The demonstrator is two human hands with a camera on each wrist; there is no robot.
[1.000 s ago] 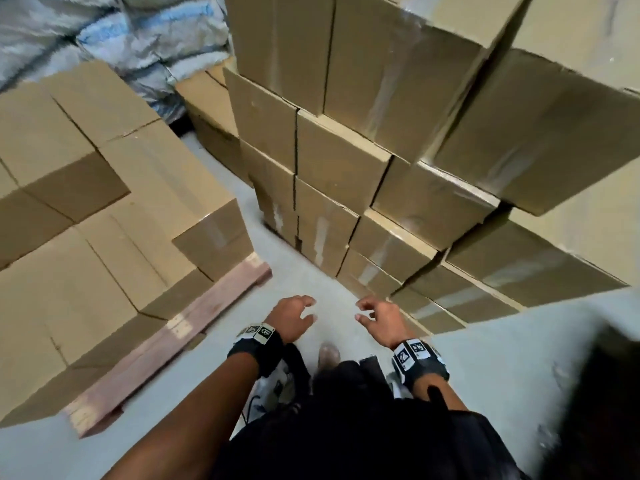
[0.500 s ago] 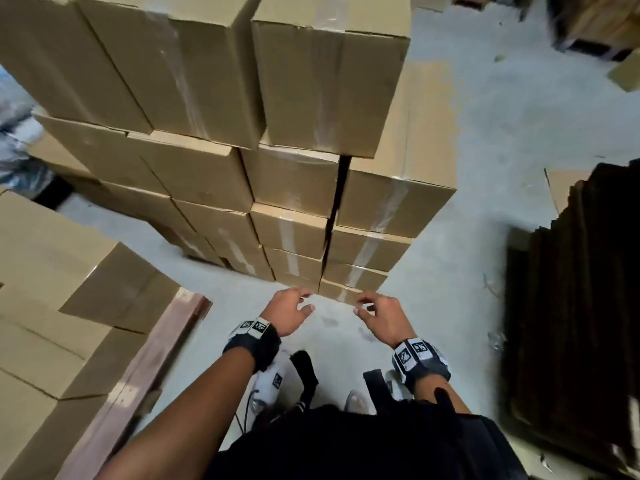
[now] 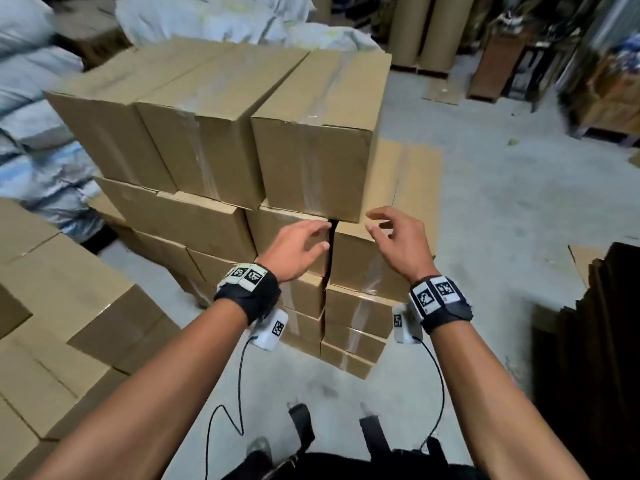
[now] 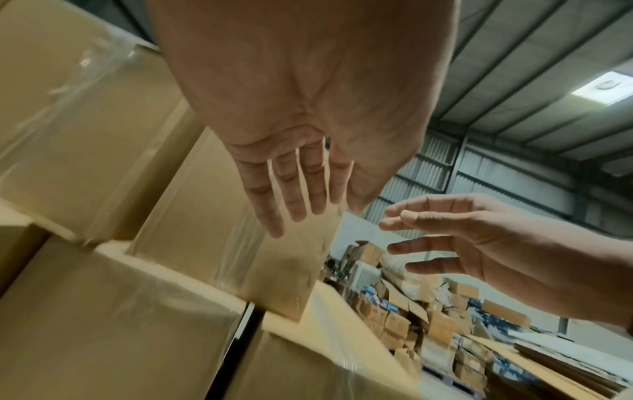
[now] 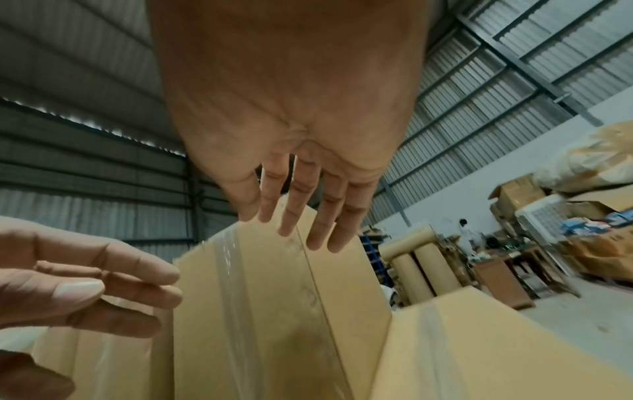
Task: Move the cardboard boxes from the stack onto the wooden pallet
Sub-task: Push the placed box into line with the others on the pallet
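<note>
A tall stack of taped cardboard boxes (image 3: 194, 216) stands in front of me. Its top row's rightmost box (image 3: 313, 161) (image 4: 232, 251) (image 5: 274, 311) is the nearest one. My left hand (image 3: 299, 245) (image 4: 294, 189) hovers open just below that box's front lower edge, fingers spread, holding nothing. My right hand (image 3: 394, 237) (image 5: 301, 205) is open too, raised near the box's lower right corner, apart from the cardboard. More boxes (image 3: 59, 306) sit at the left where the pallet stood in earlier frames; the pallet itself is out of sight now.
Grey concrete floor (image 3: 502, 237) stretches to the right. A dark pile of flattened cardboard (image 3: 588, 358) stands at the right edge. White sacks (image 3: 34, 133) lie behind the stack on the left, brown rolls (image 3: 426, 29) and shelving at the back.
My view has swung from the pallet side up to the stack's top. Both hands have risen from near floor level to the lower edge of the top right box.
</note>
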